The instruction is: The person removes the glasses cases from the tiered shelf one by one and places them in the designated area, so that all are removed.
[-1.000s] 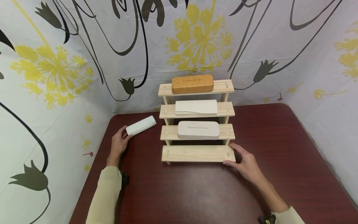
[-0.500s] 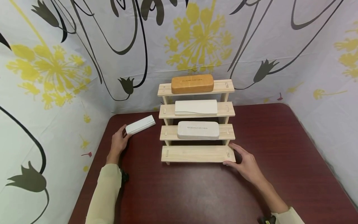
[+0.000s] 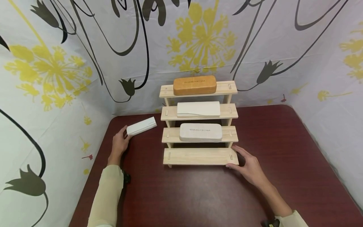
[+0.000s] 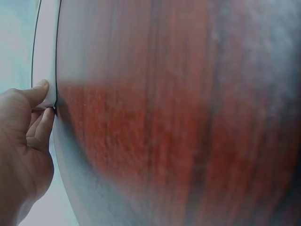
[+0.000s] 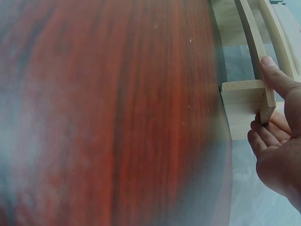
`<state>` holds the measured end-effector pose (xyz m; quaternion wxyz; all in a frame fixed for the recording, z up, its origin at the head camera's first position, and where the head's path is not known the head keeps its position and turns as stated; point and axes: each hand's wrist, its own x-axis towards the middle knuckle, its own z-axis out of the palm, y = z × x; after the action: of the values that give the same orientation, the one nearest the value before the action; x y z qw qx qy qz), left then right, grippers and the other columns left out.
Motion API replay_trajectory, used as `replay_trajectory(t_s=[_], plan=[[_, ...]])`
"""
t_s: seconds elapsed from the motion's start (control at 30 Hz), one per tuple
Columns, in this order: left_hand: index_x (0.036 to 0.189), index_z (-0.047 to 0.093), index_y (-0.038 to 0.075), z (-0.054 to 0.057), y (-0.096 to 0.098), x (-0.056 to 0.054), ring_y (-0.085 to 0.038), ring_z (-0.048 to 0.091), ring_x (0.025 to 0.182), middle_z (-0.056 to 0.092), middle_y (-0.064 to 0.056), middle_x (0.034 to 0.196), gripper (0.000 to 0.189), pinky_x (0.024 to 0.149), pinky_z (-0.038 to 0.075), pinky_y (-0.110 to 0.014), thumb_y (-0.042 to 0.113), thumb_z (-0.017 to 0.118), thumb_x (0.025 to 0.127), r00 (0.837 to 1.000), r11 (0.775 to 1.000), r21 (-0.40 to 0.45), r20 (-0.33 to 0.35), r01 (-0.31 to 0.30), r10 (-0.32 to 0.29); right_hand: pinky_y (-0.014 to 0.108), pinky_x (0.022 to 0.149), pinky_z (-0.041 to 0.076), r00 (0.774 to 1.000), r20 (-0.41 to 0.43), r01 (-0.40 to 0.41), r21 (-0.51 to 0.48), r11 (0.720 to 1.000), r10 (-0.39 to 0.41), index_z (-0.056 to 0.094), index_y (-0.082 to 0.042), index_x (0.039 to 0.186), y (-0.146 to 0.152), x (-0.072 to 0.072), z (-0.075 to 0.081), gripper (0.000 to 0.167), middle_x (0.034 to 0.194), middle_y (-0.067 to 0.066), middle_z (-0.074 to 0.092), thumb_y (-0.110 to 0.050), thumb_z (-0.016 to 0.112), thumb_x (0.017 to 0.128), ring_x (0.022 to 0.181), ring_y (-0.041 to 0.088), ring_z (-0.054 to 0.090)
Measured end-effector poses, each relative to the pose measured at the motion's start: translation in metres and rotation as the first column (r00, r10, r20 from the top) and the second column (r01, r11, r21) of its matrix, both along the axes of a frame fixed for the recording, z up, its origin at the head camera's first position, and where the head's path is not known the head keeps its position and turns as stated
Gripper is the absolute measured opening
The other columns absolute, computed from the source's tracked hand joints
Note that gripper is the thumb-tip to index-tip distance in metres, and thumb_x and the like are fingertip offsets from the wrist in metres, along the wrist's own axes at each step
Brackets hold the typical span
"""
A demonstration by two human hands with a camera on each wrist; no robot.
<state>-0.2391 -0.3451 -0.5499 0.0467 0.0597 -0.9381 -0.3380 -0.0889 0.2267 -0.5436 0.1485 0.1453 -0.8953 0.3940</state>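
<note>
On the left of the table lies a slim white glasses case, set at a slant. My left hand pinches its near end between thumb and fingers, which the left wrist view also shows. A four-step wooden display stand stands in the middle. My right hand grips the right end of its lowest shelf; in the right wrist view the thumb lies on one face of the board and the fingers curl beneath. That lowest shelf is bare.
Higher shelves carry an off-white case with printed lettering, a white flap case and an orange-brown case at the top. The dark red table meets a flower-patterned cloth behind and at both sides.
</note>
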Motion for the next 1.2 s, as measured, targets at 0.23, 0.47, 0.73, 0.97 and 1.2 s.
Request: replay_trajectory(t_s=[0.23, 0.47, 0.73, 0.97, 1.2], plan=[[0.165, 0.037, 0.004, 0.000, 0.000, -0.003, -0.043, 0.046, 0.146, 0.041, -0.025, 0.164, 0.065, 0.121, 0.039, -0.058, 0.014, 0.066, 0.108, 1.000, 1.000, 0.000, 0.013, -0.015, 0.015, -0.001, 0.103, 0.028, 1.000, 0.002, 0.008, 0.003, 1.000, -0.008, 0.064, 0.002, 0.141, 0.000, 0.000, -0.001, 0.079, 0.140, 0.025, 0.065, -0.014, 0.099, 0.072, 0.126, 0.046, 0.063], [0.165, 0.037, 0.005, 0.001, 0.002, -0.001, -0.044, 0.044, 0.147, 0.042, -0.025, 0.163, 0.064, 0.121, 0.036, -0.061, 0.016, 0.065, 0.108, 1.000, 1.000, -0.004, -0.003, -0.030, 0.030, 0.000, 0.102, 0.029, 1.000, 0.009, 0.008, 0.004, 1.000, -0.008, 0.063, 0.002, 0.141, 0.000, 0.000, -0.002, 0.080, 0.141, 0.024, 0.064, -0.014, 0.099, 0.072, 0.127, 0.045, 0.063], [0.161, 0.044, 0.002, -0.002, 0.005, 0.000, -0.041, 0.057, 0.136, 0.053, -0.026, 0.154, 0.060, 0.114, 0.048, -0.056, 0.014, 0.068, 0.107, 0.995, 0.997, 0.010, -0.070, -0.077, 0.078, 0.000, 0.102, 0.029, 1.000, -0.002, 0.003, 0.002, 1.000, -0.003, 0.063, 0.003, 0.141, 0.000, 0.000, -0.002, 0.079, 0.140, 0.025, 0.065, -0.014, 0.099, 0.072, 0.126, 0.046, 0.063], [0.154, 0.053, 0.001, -0.004, 0.009, 0.000, -0.036, 0.063, 0.132, 0.062, -0.024, 0.145, 0.055, 0.109, 0.054, -0.046, 0.013, 0.072, 0.104, 0.984, 0.985, 0.117, -0.108, -0.130, 0.143, -0.001, 0.103, 0.029, 1.000, 0.000, 0.001, 0.003, 1.000, -0.001, 0.063, 0.003, 0.141, 0.000, 0.000, -0.002, 0.079, 0.140, 0.025, 0.064, -0.014, 0.099, 0.073, 0.126, 0.046, 0.063], [0.149, 0.060, 0.003, -0.004, 0.011, 0.004, -0.035, 0.065, 0.130, 0.066, -0.023, 0.141, 0.052, 0.107, 0.056, -0.046, 0.020, 0.075, 0.102, 0.970, 0.966, 0.183, -0.127, -0.180, 0.205, -0.001, 0.103, 0.028, 1.000, -0.003, 0.000, 0.001, 1.000, 0.000, 0.063, 0.004, 0.141, 0.000, 0.000, -0.002, 0.080, 0.140, 0.025, 0.064, -0.013, 0.099, 0.072, 0.126, 0.046, 0.063]])
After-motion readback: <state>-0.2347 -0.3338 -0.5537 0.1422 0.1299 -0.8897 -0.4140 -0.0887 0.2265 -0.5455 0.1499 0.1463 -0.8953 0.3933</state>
